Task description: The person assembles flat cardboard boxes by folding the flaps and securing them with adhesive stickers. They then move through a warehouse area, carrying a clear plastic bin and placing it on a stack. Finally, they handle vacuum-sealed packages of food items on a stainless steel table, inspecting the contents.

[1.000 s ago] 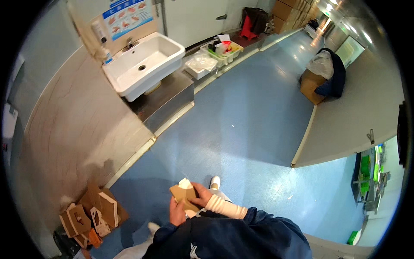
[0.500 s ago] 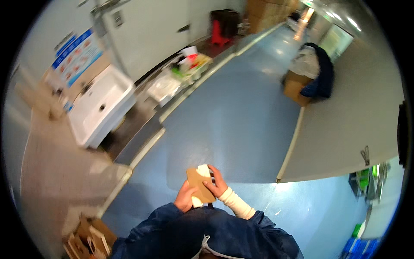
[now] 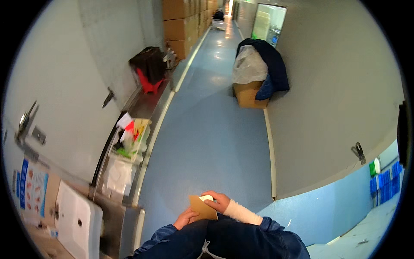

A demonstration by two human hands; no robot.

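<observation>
In front of my body I hold a flat brown piece of cardboard [image 3: 204, 211]. My left hand [image 3: 185, 218] is closed on its left edge. My right hand [image 3: 219, 201] grips its upper right side, with the fingers bent over the top. A small white piece [image 3: 207, 198] shows at the upper edge, under the right fingers; what it is I cannot make out. Dark blue sleeves cover both arms, and a pale band wraps the right wrist.
A blue corridor floor [image 3: 202, 142] runs ahead. On the left are a white sink [image 3: 75, 220] and a ledge with a basket [image 3: 131, 142] of mixed items. A cardboard box [image 3: 250, 94] under a dark blue cover stands by the right wall; stacked boxes [image 3: 174, 28] line the far left.
My view has swung left, so the corridor now runs straight ahead and the sink sits lower left. The cardboard stays in both hands, tilted more, with less white showing.
</observation>
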